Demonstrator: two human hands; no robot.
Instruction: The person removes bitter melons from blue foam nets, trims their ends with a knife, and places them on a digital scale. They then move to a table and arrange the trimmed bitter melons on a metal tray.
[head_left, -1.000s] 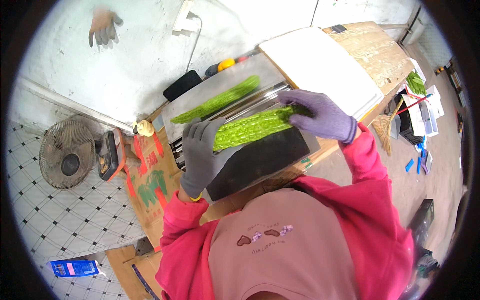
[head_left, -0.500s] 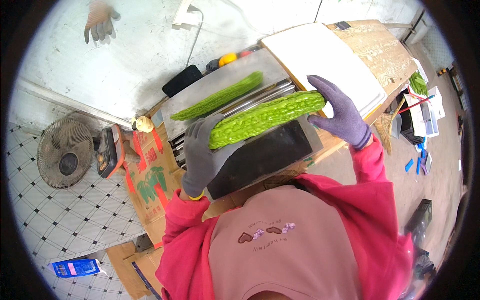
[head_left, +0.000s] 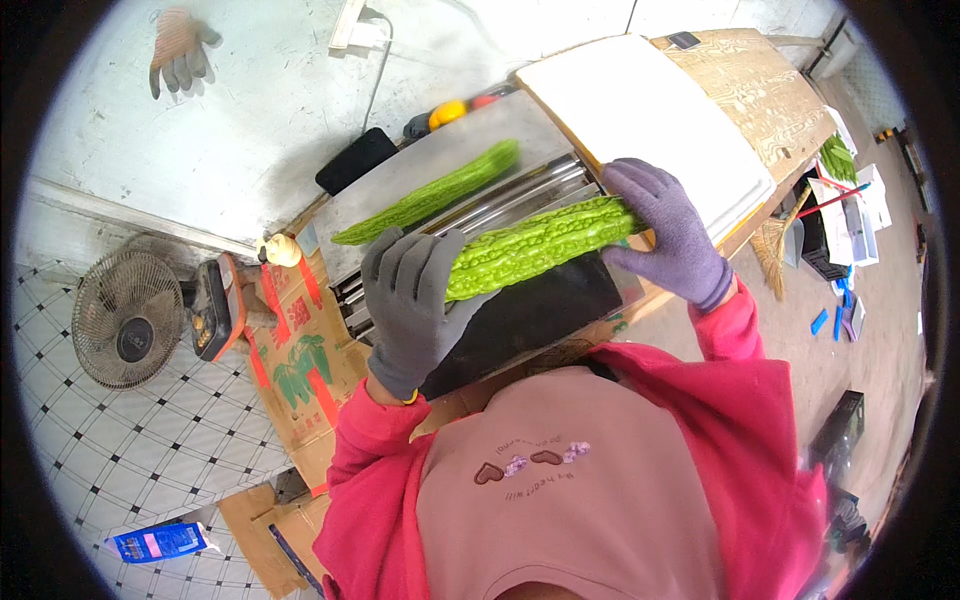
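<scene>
A long, bumpy green bitter melon lies across between my two gloved hands, over a bench-top unit. My left hand, in a grey glove, is closed round its left end, fingers over the top. The purple-gloved right hand grips the other end between thumb and fingers. Below the melon is a dark flat plate; just behind run shiny metal rollers. A second bitter melon rests on the grey metal surface beyond the rollers. The gloves hide both ends of the held melon.
A white board lies on the wooden table to the right. Behind the unit are a black object and a yellow one. Printed cardboard, a scale and a fan are at left; a broom stands at right.
My left hand has come further over the melon's left end, its fingers now curled on top. The right hand has shifted slightly left and down, and the melon has turned a little with them.
</scene>
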